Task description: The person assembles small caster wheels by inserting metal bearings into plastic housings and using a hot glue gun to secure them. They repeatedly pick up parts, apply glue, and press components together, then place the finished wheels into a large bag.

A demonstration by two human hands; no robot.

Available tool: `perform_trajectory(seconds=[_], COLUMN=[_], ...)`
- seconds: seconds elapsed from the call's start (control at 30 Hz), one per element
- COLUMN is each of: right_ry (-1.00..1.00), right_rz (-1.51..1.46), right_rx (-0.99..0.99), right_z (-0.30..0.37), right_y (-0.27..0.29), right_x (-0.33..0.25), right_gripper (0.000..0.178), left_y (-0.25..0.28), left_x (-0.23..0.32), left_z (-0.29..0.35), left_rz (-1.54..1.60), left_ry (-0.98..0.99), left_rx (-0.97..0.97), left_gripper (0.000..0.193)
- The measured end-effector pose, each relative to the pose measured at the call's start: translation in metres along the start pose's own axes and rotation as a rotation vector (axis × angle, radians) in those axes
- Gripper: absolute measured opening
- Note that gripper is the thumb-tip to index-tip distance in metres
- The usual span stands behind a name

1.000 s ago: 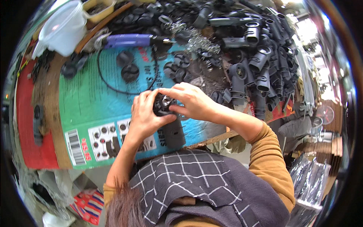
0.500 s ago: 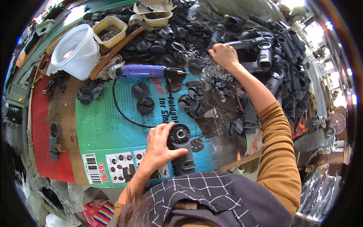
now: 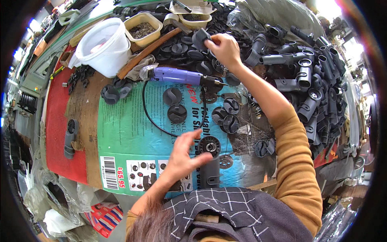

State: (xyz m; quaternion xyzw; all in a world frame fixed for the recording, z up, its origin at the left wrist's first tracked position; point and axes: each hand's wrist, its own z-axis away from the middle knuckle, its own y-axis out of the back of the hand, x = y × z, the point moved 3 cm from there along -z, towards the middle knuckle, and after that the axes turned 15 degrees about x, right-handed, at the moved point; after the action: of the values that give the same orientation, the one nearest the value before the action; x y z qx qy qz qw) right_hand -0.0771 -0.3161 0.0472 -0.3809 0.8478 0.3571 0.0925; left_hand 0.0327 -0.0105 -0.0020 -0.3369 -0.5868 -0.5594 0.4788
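Dark tubular fitting [image 3: 209, 172]: lay near the front edge of the counter [image 3: 60, 121], on a green-and-blue printed cardboard sheet [image 3: 133, 139], round end pointing away from the body. Looked only partly assembled: had a ribbed black ring [image 3: 210, 139] seated at that end and a bright metal core [image 3: 211, 147] in its middle, but showed bare on top, with no cover over the face. On the left hand [image 3: 186, 155], spread fingers just beside the ring, apparently gripping nothing, with thumb across the fitting; could not be told whether touching or just above. In the right hand [image 3: 226, 48], fingers closed on a dark cap-like piece [image 3: 200, 39], raised at the far side and well apart from the fitting. Judged by that gap, stood short of complete. Shared the counter with loose round caps [image 3: 177, 113], a purple power driver [image 3: 177, 76] and a heap of similar dark fittings [image 3: 308, 109], all untouched.
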Motion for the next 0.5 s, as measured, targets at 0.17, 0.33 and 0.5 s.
perform_trajectory(seconds=[0.17, 0.33, 0.5], right_ry=[0.016, -0.064, -0.039], right_rz=[-0.294, -0.437, -0.555], right_rx=[-0.244, -0.27, -0.513], right_z=[0.101, 0.123, 0.143], right_y=[0.111, 0.168, 0.177], right_x=[-0.093, -0.125, -0.122], right_gripper=[0.027, 0.029, 0.041], left_y=[-0.005, -0.004, 0.001], left_x=[0.027, 0.024, 0.019], left_z=[-0.026, -0.012, 0.007], left_rz=[0.7, 0.782, 0.6], left_ry=[-0.082, 0.078, 0.07], left_rx=[0.35, 0.263, 0.086], left_gripper=[0.066, 0.036, 0.051])
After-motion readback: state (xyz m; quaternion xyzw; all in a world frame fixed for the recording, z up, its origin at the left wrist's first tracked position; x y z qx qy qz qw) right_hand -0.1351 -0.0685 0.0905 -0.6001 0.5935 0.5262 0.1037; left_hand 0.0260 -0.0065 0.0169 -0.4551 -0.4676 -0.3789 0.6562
